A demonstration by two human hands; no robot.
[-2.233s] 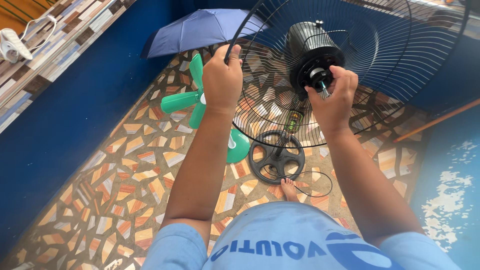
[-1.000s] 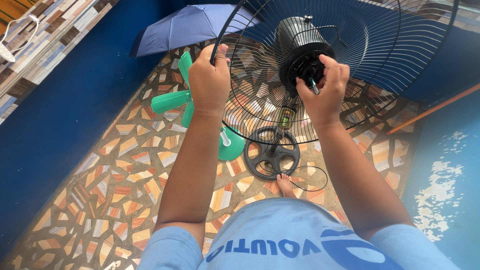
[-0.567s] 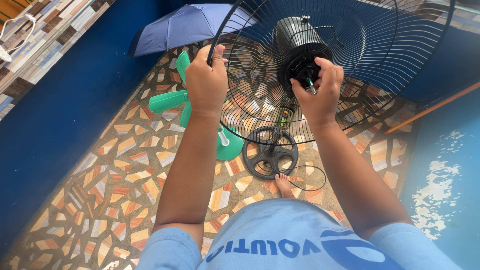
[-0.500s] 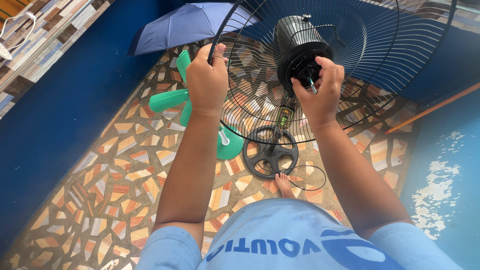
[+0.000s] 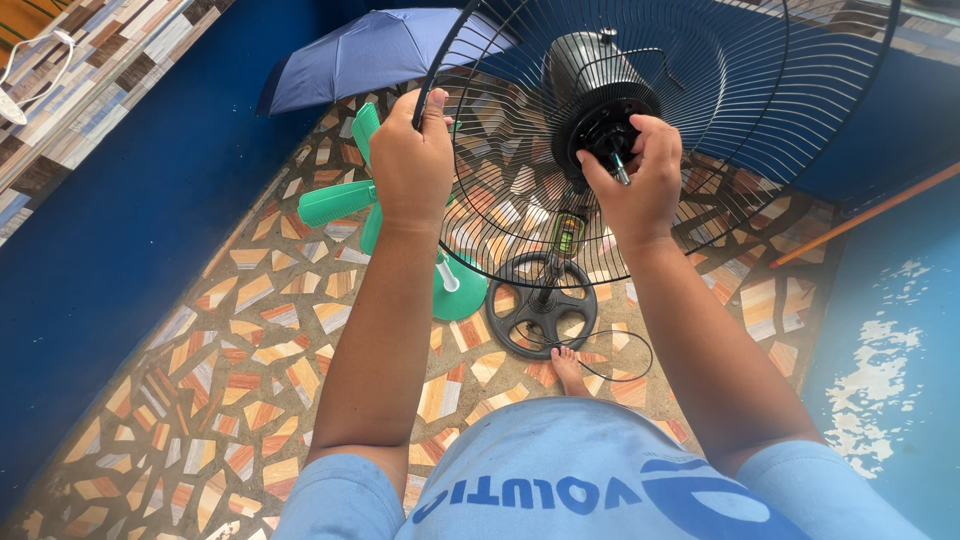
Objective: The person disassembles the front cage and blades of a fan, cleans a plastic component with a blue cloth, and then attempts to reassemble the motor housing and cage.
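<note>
A standing fan without its blade stands in front of me. My left hand (image 5: 410,160) grips the left rim of its black wire rear grille (image 5: 760,90). Fingers of my right hand (image 5: 635,185) are closed around the black round collar at the motor hub (image 5: 590,115), beside the metal shaft (image 5: 620,168). The grey motor housing (image 5: 575,65) shows behind the wires. Below, the fan's pole goes down to a black round base (image 5: 540,305) on the floor.
A green fan blade (image 5: 345,200) lies on the mosaic tile floor (image 5: 200,330) under the grille's left side. An open blue umbrella (image 5: 370,50) lies beyond it. My bare foot (image 5: 570,370) rests by the base, with a thin black ring (image 5: 610,350) beside it. Blue walls stand left and right.
The fan head and both hands have stayed together, shifting slightly in view. My right hand's fingers have kept working at the hub; my left hand has stayed on the rim.
</note>
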